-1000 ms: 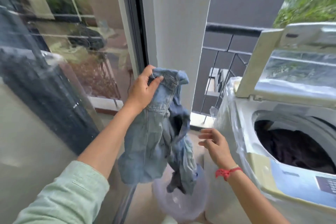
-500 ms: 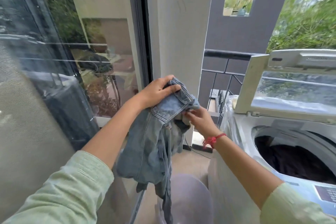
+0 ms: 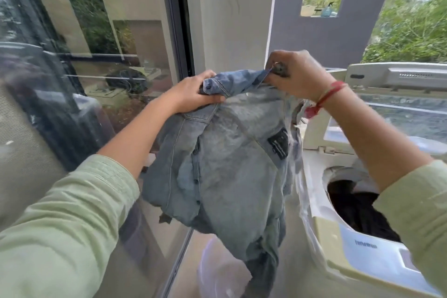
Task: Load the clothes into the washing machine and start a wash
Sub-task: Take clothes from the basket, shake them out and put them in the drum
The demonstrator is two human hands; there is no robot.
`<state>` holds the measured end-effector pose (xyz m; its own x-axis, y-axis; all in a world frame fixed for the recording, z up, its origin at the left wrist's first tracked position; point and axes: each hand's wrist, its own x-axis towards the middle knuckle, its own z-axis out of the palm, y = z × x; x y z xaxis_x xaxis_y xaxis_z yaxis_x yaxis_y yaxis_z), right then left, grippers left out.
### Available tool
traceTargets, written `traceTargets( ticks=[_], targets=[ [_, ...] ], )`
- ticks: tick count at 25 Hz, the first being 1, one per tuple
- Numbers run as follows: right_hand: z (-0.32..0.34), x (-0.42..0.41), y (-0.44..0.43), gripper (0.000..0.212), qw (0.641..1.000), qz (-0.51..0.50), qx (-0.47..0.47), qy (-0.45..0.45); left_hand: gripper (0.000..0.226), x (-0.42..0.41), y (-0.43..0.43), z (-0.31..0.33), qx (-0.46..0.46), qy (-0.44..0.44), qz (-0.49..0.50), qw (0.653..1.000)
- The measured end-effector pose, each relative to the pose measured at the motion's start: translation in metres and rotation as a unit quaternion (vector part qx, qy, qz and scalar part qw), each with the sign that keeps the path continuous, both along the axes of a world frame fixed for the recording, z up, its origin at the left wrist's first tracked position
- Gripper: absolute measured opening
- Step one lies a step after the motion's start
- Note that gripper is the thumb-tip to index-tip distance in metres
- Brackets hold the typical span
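**Jacket**: faded blue denim. You hold it up in the air in front of you, and it hangs crumpled to the left of the washer. Its lower end dangles above a pale basket.

**Patch**: black, sewn to the jacket's upper right part. It carries pale lines of print too small to read.

**Panel**: on the washer's near front. One dark word is printed on it, blurred and not legible.

**Left hand**: your fingers curl over the left end of the jacket's top edge, with the thumb under a seamed fold, gripping it.

**Right hand**: your fingers are bunched tight, pinching the right end of the top edge. The cloth stretches between your two hands. A red thread circles this wrist.

**Washer**: white top-loader with clear film on its left side.
- The lid stands raised at the back.
- The drum mouth is uncovered, below your right forearm.
- Dark clothes lie inside.

**Room**:
- The jacket hangs between the glass door on your left and the washer's left edge on your right.
- Its right side is just beside that edge; whether the two touch cannot be told.
- A pale wall stands behind your hands.
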<state>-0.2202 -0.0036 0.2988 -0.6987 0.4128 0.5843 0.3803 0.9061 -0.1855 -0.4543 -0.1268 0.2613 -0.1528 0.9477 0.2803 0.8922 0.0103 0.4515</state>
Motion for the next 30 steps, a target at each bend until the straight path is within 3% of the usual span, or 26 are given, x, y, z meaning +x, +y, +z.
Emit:
traceTargets(
  ticks=[2, 4, 7, 9, 12, 13, 14, 16, 18, 20, 22, 24, 26, 28, 30],
  targets=[
    [0.008, 0.024, 0.017, 0.045, 0.991, 0.027, -0.093, -0.095, 0.039, 0.016, 0.011, 0.006, 0.043, -0.031, -0.023, 0.998],
    [0.0, 0.054, 0.037, 0.068, 0.964, 0.075, -0.22, -0.131, 0.04, 0.039, 0.023, 0.011, 0.074, -0.079, -0.051, 0.993],
    [-0.033, 0.094, 0.069, 0.027, 0.912, 0.155, -0.371, -0.078, 0.039, 0.084, 0.047, 0.025, 0.076, -0.089, -0.078, 0.99],
    [-0.066, 0.104, 0.084, 0.029, 0.873, 0.179, -0.448, -0.066, 0.042, 0.11, 0.058, 0.035, 0.098, -0.104, -0.064, 0.988],
    [-0.121, 0.098, 0.089, 0.078, 0.829, 0.201, -0.511, -0.103, 0.019, 0.137, 0.062, 0.05, 0.166, -0.182, -0.039, 0.968],
    [-0.139, 0.091, 0.083, 0.085, 0.819, 0.203, -0.523, -0.121, 0.015, 0.146, 0.06, 0.054, 0.183, -0.196, -0.036, 0.963],
    [-0.154, 0.083, 0.074, 0.079, 0.808, 0.201, -0.538, -0.129, 0.014, 0.153, 0.058, 0.059, 0.192, -0.198, -0.032, 0.961],
    [-0.175, 0.067, 0.056, 0.039, 0.782, 0.2, -0.583, -0.096, 0.012, 0.164, 0.052, 0.066, 0.206, -0.176, -0.014, 0.962],
    [-0.177, 0.055, 0.063, 0.012, 0.779, 0.152, -0.608, 0.033, 0.014, 0.171, 0.045, 0.071, 0.246, -0.158, 0.026, 0.956],
    [-0.149, 0.053, 0.089, 0.009, 0.745, 0.093, -0.629, 0.203, 0.013, 0.171, 0.039, 0.071, 0.326, -0.171, 0.083, 0.926],
    [-0.093, 0.071, 0.121, 0.012, 0.717, 0.078, -0.601, 0.345, 0.012, 0.175, 0.043, 0.065, 0.383, -0.192, 0.13, 0.894],
    [-0.031, 0.106, 0.144, 0.012, 0.733, 0.131, -0.496, 0.447, 0.014, 0.188, 0.06, 0.06, 0.399, -0.223, 0.144, 0.878],
    [0.018, 0.153, 0.157, 0.022, 0.807, 0.179, -0.324, 0.46, 0.017, 0.205, 0.082, 0.061, 0.429, -0.267, 0.121, 0.854],
    [0.043, 0.207, 0.17, 0.029, 0.89, 0.126, -0.158, 0.409, 0.029, 0.228, 0.102, 0.072, 0.454, -0.315, 0.082, 0.829],
    [0.053, 0.256, 0.183, 0.031, 0.922, 0.044, -0.043, 0.382, 0.037, 0.25, 0.121, 0.082, 0.453, -0.337, 0.045, 0.824]
  ],
)
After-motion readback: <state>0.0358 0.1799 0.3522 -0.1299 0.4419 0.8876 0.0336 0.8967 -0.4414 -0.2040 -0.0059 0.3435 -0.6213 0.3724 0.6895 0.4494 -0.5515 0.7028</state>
